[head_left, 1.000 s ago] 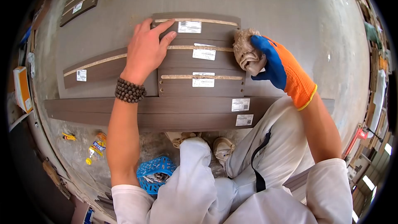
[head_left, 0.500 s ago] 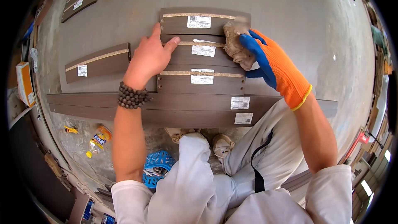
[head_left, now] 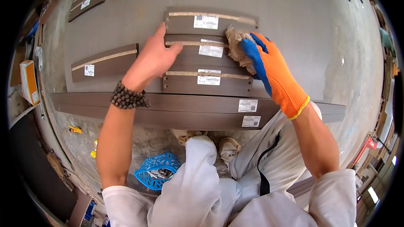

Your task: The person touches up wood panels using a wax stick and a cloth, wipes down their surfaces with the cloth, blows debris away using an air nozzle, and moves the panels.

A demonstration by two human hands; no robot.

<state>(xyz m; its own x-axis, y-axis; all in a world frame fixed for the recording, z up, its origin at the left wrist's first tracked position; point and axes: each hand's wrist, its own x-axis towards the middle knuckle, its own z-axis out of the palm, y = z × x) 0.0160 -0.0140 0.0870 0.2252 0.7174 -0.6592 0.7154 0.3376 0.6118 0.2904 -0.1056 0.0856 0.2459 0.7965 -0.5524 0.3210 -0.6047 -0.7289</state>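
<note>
Three short brown boards with pale strips and white labels lie one above another: a top board (head_left: 185, 26), a middle board (head_left: 185, 57) and a bottom board (head_left: 185, 85). My bare left hand (head_left: 158, 54), a beaded bracelet at its wrist, is at the left ends of the top and middle boards, thumb and forefinger apart. In an orange and blue glove, my right hand (head_left: 269, 67) is closed on a crumpled beige cloth (head_left: 238, 46), which lies against the right part of the middle board. Some of the gloved fingertips are hidden.
Another labelled board (head_left: 109, 64) lies at the left. Long boards (head_left: 189, 109) run across in front of my knees. A blue basket (head_left: 147, 177) stands on the floor by my leg. More boards (head_left: 90, 0) lie at the far left, and an orange box (head_left: 29, 82) stands at the left edge.
The top board now sits apart from the middle one, and the middle board has parted from the left board. My right hand has moved the cloth left and down onto the middle board.
</note>
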